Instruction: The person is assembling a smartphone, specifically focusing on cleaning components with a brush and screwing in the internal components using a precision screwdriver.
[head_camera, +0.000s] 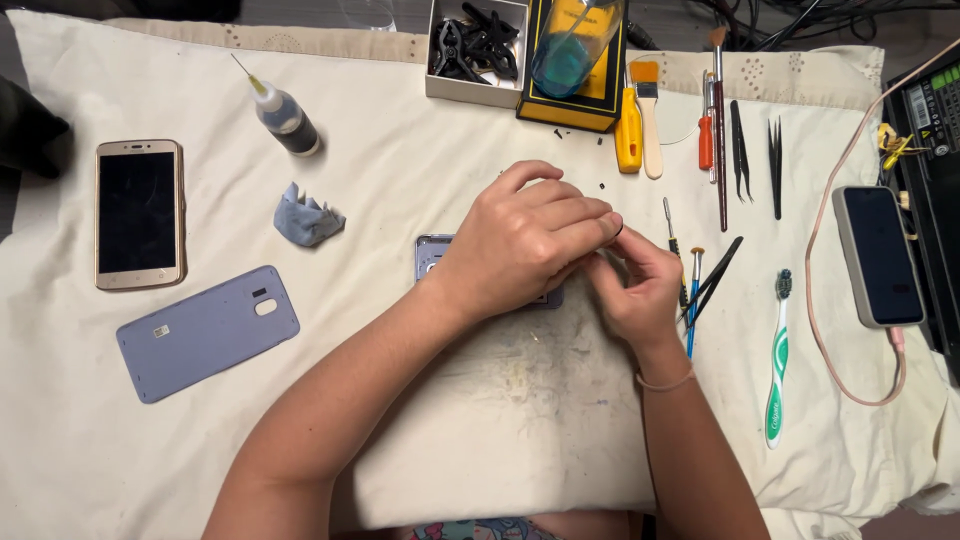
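Two hands: left hand (525, 240), right hand (635, 285) over one opened phone (432, 256).

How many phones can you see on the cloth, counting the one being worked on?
3: a gold phone at far left, a phone on a charging cable at far right, and an opened phone mostly hidden under the left hand. The detached lilac back cover isn't counted.

Cream cloth (120, 450) covering the work surface, stained grey near the middle. Patterned border running along its far edge. Dark cables (800, 15) lying beyond it. Even light falling overhead.
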